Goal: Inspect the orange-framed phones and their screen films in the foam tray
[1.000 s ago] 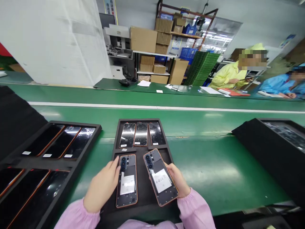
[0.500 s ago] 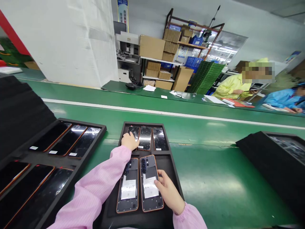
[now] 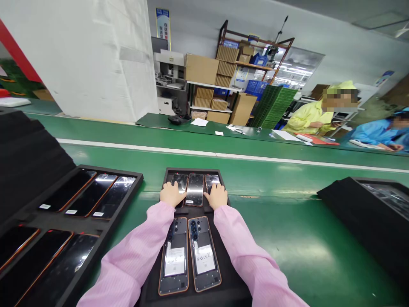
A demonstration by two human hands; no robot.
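A black foam tray (image 3: 195,169) lies before me, with three phones, screens up, in its far row. My left hand (image 3: 172,194) spans the left phone (image 3: 180,181), thumb by its right edge and fingers over its left side. Likewise my right hand (image 3: 217,196) grips across the right phone (image 3: 211,179); both hands hide the phones' lower parts. Between them lies the middle phone (image 3: 194,187), with a small white label. Nearer to me, two phones with bared backs and orange frames, a left one (image 3: 174,256) and a right one (image 3: 204,253), lie below my wrists.
At left, another foam tray (image 3: 126,204) holds several screen-up phones, beside stacked black foam (image 3: 28,153). More black foam trays (image 3: 361,221) stand at right on the green bench (image 3: 275,238). Beyond the white line (image 3: 255,157), a co-worker in yellow (image 3: 306,116) sits among papers.
My right hand has left the near right phone and moved up to the far right phone. My left hand stays on the far left phone. The view has tilted slightly.
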